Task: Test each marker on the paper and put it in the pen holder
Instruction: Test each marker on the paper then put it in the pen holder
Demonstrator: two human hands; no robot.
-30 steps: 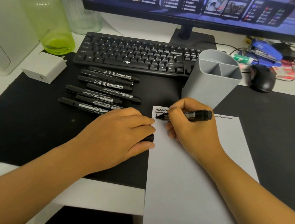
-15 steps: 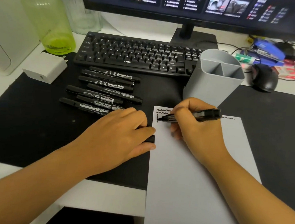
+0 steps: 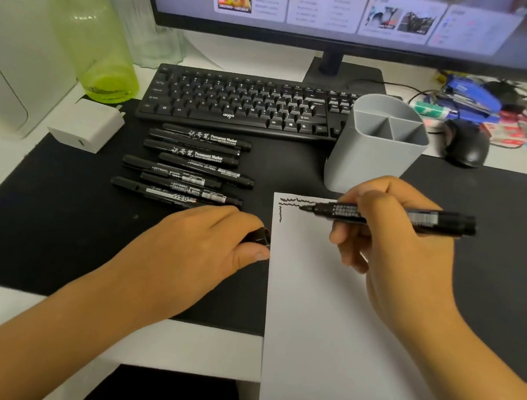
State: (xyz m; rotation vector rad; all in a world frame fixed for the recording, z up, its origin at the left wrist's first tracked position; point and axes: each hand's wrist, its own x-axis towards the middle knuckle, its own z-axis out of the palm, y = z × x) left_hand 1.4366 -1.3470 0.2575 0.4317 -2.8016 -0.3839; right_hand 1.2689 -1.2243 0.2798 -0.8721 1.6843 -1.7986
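Black-matted tabletop [image 3: 48,230]: right hand [image 3: 403,255] pinches the light, stiff black marker [image 3: 390,216] mid-barrel, tip on white paper [image 3: 325,315] at twelve o'clock; left hand [image 3: 195,251] grips probably its cap [image 3: 257,235].

Two bare forearms, no sleeves in view, left hand [image 3: 202,245] and right hand [image 3: 400,251] bare, short trimmed nails, no rings, watch or gloves visible

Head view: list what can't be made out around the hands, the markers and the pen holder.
- Cap: mostly hidden under the left hand.
- Pen holder compartments: bottoms out of sight behind its walls.
- Held marker barrel: middle hidden by the right hand; print too small.
- Paper: bottom edge cut off by the frame.
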